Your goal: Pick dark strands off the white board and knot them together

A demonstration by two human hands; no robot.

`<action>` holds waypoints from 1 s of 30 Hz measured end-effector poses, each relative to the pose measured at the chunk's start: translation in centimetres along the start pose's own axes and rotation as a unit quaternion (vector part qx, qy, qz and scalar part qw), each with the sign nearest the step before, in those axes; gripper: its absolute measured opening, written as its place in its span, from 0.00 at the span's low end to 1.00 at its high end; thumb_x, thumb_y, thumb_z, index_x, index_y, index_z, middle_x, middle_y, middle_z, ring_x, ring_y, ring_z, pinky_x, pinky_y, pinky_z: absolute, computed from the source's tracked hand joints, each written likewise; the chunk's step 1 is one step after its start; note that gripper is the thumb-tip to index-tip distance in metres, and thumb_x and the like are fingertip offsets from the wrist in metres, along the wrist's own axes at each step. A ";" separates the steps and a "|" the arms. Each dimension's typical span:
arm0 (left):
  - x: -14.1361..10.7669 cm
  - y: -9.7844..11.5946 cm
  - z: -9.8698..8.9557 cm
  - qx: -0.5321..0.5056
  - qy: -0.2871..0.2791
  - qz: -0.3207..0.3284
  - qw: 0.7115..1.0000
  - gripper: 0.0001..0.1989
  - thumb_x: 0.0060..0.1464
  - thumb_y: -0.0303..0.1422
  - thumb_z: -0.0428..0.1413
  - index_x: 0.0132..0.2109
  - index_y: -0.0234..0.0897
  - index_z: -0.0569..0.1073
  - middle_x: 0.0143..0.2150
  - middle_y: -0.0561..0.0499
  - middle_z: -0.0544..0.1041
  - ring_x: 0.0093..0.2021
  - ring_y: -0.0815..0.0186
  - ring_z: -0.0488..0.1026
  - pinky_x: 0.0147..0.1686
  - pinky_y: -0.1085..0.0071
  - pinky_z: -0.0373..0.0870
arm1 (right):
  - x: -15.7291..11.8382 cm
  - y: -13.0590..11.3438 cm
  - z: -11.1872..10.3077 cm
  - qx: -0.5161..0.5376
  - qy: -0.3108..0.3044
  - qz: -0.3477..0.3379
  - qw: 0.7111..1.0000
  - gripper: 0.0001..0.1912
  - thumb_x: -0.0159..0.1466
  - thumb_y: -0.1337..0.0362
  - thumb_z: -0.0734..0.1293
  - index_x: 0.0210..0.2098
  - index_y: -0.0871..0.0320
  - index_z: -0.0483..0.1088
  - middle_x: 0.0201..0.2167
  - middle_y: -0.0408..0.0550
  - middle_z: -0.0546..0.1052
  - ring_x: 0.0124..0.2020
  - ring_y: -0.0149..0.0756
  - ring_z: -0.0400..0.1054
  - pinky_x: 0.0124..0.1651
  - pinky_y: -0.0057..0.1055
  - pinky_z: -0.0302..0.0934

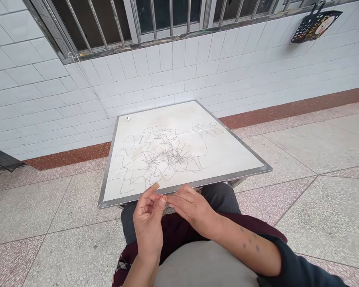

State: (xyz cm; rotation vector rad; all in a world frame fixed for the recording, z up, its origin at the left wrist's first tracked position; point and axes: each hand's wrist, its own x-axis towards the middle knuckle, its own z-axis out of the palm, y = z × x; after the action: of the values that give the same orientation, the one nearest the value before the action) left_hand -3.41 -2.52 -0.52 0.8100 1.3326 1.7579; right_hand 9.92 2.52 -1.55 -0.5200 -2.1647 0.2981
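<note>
Tabletop point(227, 147): off-white, dark scribbled lines, grey border. Wall tiles point(179, 75): white. Wall base strip point(74, 155): reddish-brown. Floor point(86, 223): speckled grey and pink. Hanging bag point(312, 30): black, white polka dots. Trousers point(221, 198): dark grey.

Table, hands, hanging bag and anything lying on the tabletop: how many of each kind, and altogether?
Table: 1
Hands, left hand and right hand: 2
Hanging bag: 1
Small white-and-red item on the tabletop: 1
Total: 5

Looks like a short tan strip point(156, 186), tilted at left hand point(149, 223) fingertips; partly hidden, too small to identify.
</note>
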 end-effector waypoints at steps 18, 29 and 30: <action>-0.5 0.2 0.7 -0.079 0.042 0.019 0.996 0.18 0.50 0.30 0.62 0.50 0.42 0.73 0.29 0.58 0.67 0.27 0.73 0.67 0.35 0.75 0.67 | -1.6 0.1 2.6 0.056 -0.068 0.128 0.988 0.17 0.66 0.73 0.54 0.51 0.54 0.64 0.28 0.43 0.69 0.23 0.28 0.61 0.26 0.24 0.61; -0.5 0.1 0.3 -0.069 0.045 0.014 0.997 0.17 0.50 0.30 0.62 0.48 0.42 0.73 0.29 0.58 0.68 0.28 0.74 0.67 0.35 0.76 0.66 | -2.0 0.4 3.3 0.147 -0.069 0.156 0.974 0.18 0.68 0.72 0.53 0.53 0.54 0.65 0.30 0.43 0.71 0.22 0.25 0.62 0.26 0.22 0.63; -0.4 0.1 0.2 -0.067 0.045 0.014 0.997 0.17 0.50 0.30 0.62 0.49 0.42 0.73 0.29 0.58 0.67 0.28 0.73 0.66 0.35 0.76 0.66 | -2.1 0.4 3.3 0.154 -0.064 0.156 0.974 0.18 0.68 0.71 0.53 0.53 0.55 0.65 0.30 0.44 0.72 0.23 0.26 0.63 0.27 0.23 0.64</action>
State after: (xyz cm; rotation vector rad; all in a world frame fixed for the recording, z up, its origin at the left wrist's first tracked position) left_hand -3.06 -2.83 -0.35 0.6863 1.2507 1.9028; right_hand 8.49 1.85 -5.14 -0.6753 -2.1004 0.8448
